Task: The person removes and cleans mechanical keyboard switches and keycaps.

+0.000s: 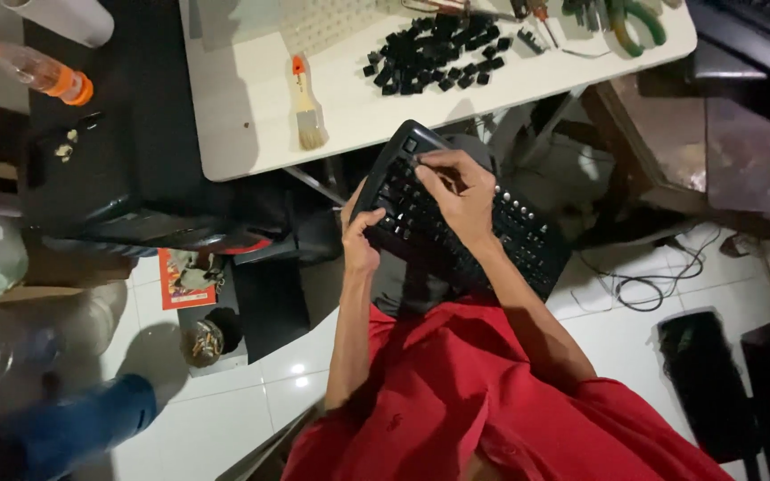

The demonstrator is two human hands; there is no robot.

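Note:
A black keyboard [519, 233] lies tilted across my lap, below the edge of a white table [251, 134]. My left hand [358, 236] grips the keyboard's left edge, thumb on top. Over its upper left corner rests my right hand [458, 189], fingertips pinched at a key there; whether a key is between them I cannot tell. A pile of loose black keycaps [434, 58] sits on the table, above the keyboard.
A small brush [306, 107] with an orange handle lies on the table's left part, pliers with green handles [634, 20] at its far right. Cables [643, 285] trail on the white tiled floor. A bottle with an orange cap [42, 73] lies at the upper left.

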